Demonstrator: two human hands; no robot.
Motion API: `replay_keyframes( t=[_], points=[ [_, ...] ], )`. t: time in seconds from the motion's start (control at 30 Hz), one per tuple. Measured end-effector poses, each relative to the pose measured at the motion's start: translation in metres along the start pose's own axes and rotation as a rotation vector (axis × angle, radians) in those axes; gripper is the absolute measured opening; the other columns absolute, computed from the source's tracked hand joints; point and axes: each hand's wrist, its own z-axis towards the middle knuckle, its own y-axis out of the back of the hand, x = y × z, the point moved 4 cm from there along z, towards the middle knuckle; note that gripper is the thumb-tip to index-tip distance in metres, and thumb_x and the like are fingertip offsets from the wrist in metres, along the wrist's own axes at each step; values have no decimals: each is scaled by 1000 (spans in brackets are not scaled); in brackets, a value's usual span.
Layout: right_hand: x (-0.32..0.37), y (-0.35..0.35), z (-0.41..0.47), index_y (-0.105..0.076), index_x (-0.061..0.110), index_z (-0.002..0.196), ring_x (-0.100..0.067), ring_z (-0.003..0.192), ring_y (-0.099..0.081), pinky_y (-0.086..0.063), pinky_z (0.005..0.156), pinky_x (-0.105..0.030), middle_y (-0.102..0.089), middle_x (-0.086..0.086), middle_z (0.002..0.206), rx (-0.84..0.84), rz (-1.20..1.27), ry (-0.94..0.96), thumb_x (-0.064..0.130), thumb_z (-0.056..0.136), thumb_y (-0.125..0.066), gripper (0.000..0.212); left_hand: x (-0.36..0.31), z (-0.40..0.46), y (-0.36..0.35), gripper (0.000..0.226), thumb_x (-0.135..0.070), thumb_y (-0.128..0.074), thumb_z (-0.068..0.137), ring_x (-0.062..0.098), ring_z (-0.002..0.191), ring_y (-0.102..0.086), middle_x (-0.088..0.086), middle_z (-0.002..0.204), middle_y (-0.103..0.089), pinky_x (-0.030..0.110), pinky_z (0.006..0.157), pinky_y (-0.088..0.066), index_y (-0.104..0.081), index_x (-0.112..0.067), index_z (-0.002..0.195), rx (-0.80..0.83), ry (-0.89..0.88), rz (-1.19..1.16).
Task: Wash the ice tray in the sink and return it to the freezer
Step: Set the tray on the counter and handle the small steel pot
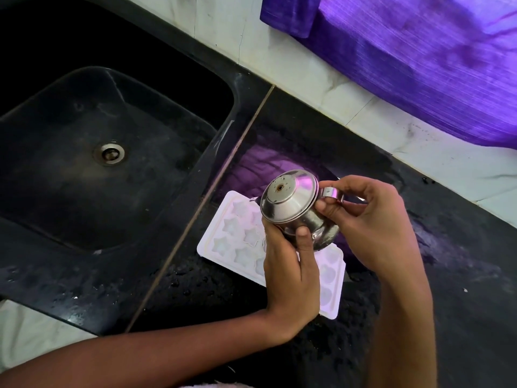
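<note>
Left hand (291, 264) wrapped round lidded steel pot (293, 208), right hand (372, 219) pinching its handle (331, 192). Tilted left, likely for pouring. Directly below, on wet counter (279, 345): white ice tray (237, 239). Sink (112, 152) left.

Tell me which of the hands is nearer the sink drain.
Left. The left hand grips the steel pot's body over the ice tray, on the sink side. The right hand pinches the pot's handle, farther from the drain.
</note>
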Motion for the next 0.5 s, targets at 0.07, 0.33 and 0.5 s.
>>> replay_keyframes(
  t=[0.07,0.33,0.5],
  points=[
    [0,1,-1,-72,22,90,-8,86,-67,-56,85,-35,-71,11,89,-3,-5,-3,11,79,-72,15,0,0,0,46,-54,-32,91,4,120,-53,-12,136,-53,34,101,-44,-11,-62,131,-1,-4,4],
    [1,3,-6,-69,25,84,-8,88,-67,-55,85,-36,-70,14,91,1,-10,3,13,80,-70,13,-3,-1,2,46,-52,-33,92,3,119,-53,-12,134,-53,31,100,-44,-14,-59,133,-1,-31,-3],
    [3,6,-9,-69,24,80,-9,85,-68,-56,84,-36,-71,13,90,-9,15,4,11,80,-71,13,-9,-1,3,47,-52,-32,92,0,122,-50,-14,137,-50,27,101,-43,-6,-73,125,-4,-71,12]
  ],
)
